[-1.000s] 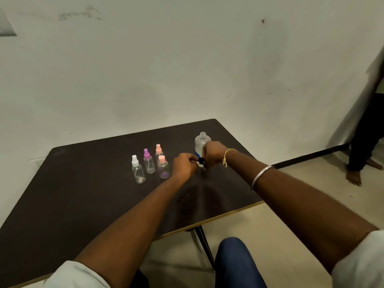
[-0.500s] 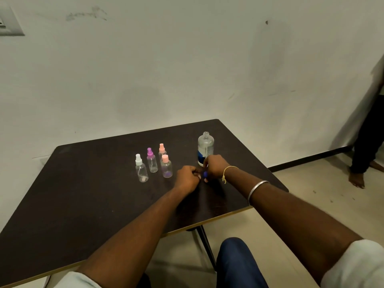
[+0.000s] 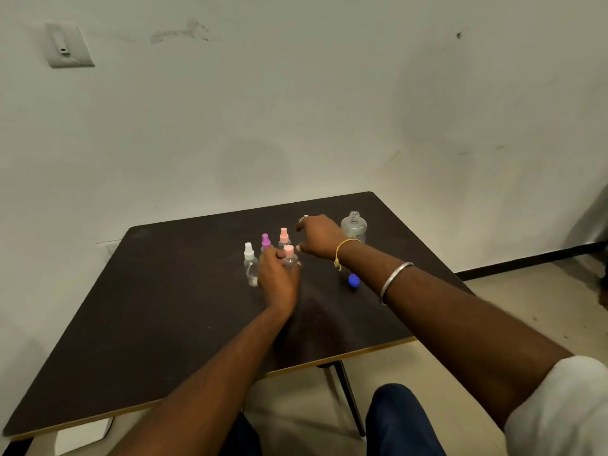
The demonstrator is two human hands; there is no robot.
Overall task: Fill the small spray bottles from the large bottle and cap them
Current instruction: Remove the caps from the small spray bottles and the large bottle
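One blue cap point(image 3: 353, 280) now lies on the table point(image 3: 164, 307); left hand point(image 3: 278, 278) grips one pink-topped spray bottle point(image 3: 290, 256) of four clear ones; right hand point(image 3: 320, 236) seemingly spread.

Dark table point(image 3: 164, 324) bears four spray bottles point(image 3: 251, 268), large bottle point(image 3: 354, 225), blue cap point(image 3: 353, 280).

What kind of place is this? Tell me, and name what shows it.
Likely a plain indoor room, not a proper workshop: a bare scuffed wall with a switch plate, a simple dark table, and a few small spray bottles on it.
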